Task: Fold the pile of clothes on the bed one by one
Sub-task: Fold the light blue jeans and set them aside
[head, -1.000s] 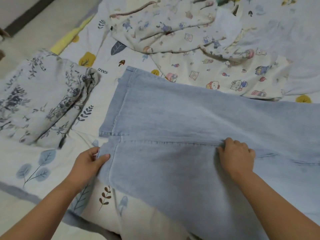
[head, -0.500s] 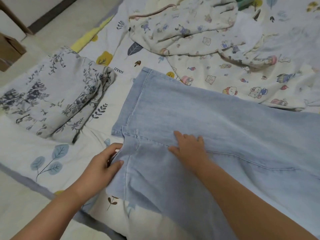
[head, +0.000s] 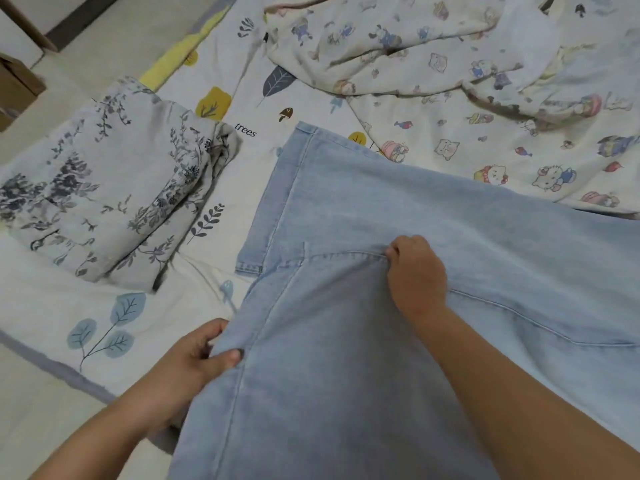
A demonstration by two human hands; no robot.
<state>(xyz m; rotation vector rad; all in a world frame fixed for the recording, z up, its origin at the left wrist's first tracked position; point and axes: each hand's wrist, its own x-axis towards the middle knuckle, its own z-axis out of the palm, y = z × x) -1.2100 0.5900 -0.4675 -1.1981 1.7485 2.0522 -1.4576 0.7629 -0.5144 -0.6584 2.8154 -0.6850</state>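
A pair of light blue jeans (head: 398, 209) lies spread across the bed, leg hems pointing left. My left hand (head: 194, 362) pinches the hem edge of the near leg between thumb and fingers. My right hand (head: 415, 271) is curled and grips the inner seam where the two legs meet. The near leg is lifted a little off the sheet. A folded grey floral garment (head: 100, 188) sits to the left. Crumpled cartoon-print clothes (head: 433, 64) lie at the back.
The bed sheet (head: 114, 323) is white with leaf and tree prints. Its edge runs along the lower left, with pale floor (head: 104, 32) beyond. A brown cardboard box (head: 14, 88) stands at the far left.
My right hand went from lying flat on the denim to gripping the inner seam, farther right. My left hand stayed on the hem, and the near leg has risen toward me.
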